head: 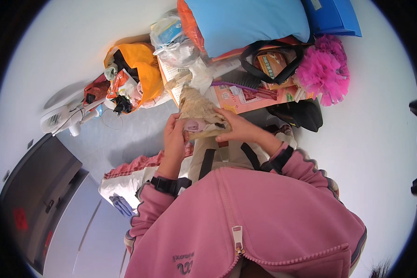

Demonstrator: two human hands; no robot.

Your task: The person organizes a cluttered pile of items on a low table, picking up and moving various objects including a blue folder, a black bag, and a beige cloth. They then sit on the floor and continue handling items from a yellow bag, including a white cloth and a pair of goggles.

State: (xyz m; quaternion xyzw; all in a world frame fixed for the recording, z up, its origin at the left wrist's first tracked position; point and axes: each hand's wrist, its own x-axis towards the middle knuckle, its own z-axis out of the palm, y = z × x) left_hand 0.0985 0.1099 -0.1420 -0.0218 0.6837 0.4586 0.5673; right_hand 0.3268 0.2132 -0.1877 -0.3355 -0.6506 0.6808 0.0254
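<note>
Both my hands hold a beige, cone-shaped bag with a scaly texture (198, 102), its narrow end pointing away from me. My left hand (173, 133) grips its left side near the wide mouth, and my right hand (241, 128) grips the right side with the thumb on top. The mouth faces me, and inside lie a rolled mauve cloth (194, 125) and something small and black (219, 125) beside whitish material. Just beyond the bag's tip are a crumpled whitish plastic bag (199, 74) and a printed sheet (170, 78).
Beyond my hands are a purple comb (231, 83), a pink printed box (226, 99), a blue pillow (250, 24) and a pink pom-pom (321, 69). To the left stand a stuffed orange bag (147, 69) and a white fan (55, 120). A black bag (307, 116) lies right.
</note>
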